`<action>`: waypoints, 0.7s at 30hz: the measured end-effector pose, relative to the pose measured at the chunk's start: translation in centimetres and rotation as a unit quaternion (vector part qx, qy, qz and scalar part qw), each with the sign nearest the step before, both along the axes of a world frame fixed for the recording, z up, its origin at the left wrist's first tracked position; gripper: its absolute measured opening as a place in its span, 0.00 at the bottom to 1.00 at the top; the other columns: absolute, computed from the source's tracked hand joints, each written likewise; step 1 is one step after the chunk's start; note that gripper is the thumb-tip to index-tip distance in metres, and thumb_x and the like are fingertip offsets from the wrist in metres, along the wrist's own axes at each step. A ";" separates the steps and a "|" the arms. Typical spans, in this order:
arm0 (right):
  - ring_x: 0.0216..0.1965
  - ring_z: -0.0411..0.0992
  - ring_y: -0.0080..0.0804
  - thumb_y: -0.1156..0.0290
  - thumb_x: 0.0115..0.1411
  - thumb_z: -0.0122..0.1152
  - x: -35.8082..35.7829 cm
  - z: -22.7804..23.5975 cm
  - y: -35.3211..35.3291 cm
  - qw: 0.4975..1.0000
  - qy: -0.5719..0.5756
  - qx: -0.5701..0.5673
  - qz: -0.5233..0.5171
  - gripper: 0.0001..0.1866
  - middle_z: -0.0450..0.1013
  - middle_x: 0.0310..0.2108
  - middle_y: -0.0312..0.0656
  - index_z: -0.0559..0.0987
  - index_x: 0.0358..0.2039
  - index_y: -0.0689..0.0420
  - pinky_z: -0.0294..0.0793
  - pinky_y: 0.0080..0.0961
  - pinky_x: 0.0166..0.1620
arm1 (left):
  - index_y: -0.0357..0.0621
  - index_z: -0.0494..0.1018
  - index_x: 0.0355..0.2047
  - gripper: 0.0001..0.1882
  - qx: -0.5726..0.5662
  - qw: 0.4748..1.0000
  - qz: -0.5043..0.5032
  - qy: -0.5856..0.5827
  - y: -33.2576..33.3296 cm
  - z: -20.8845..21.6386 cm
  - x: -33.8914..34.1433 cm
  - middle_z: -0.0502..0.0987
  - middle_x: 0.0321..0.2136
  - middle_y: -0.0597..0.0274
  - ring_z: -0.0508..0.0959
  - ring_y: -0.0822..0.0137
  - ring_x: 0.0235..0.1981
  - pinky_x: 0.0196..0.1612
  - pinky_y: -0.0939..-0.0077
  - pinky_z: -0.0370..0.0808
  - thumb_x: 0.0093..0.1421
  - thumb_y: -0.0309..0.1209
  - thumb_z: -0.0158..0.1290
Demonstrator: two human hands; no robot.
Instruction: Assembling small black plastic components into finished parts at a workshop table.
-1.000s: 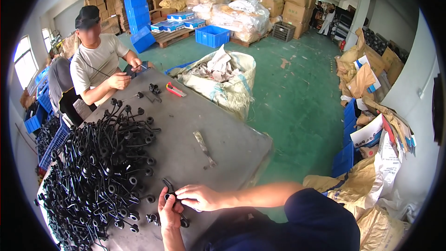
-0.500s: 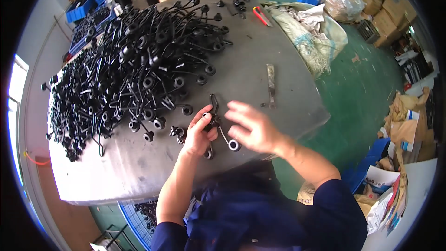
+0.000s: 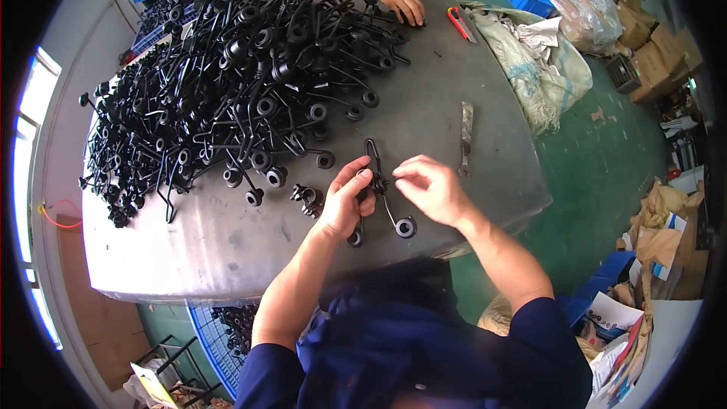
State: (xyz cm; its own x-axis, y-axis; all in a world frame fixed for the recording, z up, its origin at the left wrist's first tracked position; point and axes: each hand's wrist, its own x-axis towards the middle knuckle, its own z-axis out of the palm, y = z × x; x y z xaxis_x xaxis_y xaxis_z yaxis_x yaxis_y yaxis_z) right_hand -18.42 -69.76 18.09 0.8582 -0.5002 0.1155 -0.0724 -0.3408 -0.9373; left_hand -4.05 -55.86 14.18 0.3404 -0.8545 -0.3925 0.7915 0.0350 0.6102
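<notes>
My left hand is closed around a black bent-rod bracket above the table's near edge. The bracket has a narrow loop at its upper end, and a thin leg runs down to a round rubber-like bushing. On its right side, my right hand has thumb and fingertips pinched together, close to a small bolt-like end. Whatever is between those fingertips is too small to make out. Beside my left hand lies a little cluster of black ring-shaped fittings.
A large tangled heap of similar black rod parts covers the left of the grey table. To the right lie a worn wrench and a red utility knife. Another person's hand works at the far edge. A woven sack stands beyond.
My right hand has come in from the right, its spread fingers now pinched beside the bracket. The view has shifted slightly. The other person's near hand has lowered onto the table.
</notes>
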 end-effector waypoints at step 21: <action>0.30 0.73 0.18 0.75 0.61 0.62 0.3 0.1 -0.2 0.999 0.014 -0.016 0.037 0.05 0.75 0.29 0.34 0.79 0.36 0.62 0.74 0.16 0.34 | 0.42 0.59 0.60 0.28 0.016 0.997 -0.011 -0.070 -0.4 -0.2 -0.8 0.67 0.26 0.68 0.62 0.79 0.16 0.19 0.81 0.56 0.63 0.30 0.56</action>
State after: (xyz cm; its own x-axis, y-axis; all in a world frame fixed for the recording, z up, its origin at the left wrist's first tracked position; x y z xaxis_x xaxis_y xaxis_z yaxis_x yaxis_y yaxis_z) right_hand -18.12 -69.91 18.15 0.8956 -0.4319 0.1069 -0.0712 -0.3761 -0.9238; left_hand -4.80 -56.24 14.03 0.3756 -0.8502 -0.3690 0.6992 -0.0014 0.7149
